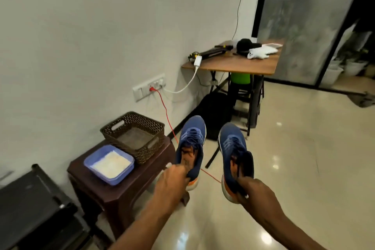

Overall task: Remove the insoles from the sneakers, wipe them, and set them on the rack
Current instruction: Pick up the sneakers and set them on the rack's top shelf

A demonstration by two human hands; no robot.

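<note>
I hold two blue sneakers with white and orange soles up in the air, toes pointing away from me. My left hand (172, 180) grips the heel of the left sneaker (191, 144), whose orange-brown insole (187, 157) shows inside the opening. The heel of the right sneaker (233, 154) is gripped by my right hand (257, 195), its inside mostly dark. A black rack (34, 209) stands at the lower left.
A dark brown stool (119, 191) to the left carries a blue tray (109, 163) with a white cloth and a brown woven basket (134, 135). A red cable (166, 111) runs from the wall socket across the floor. A wooden table (237, 63) and black backpack (215, 113) stand behind.
</note>
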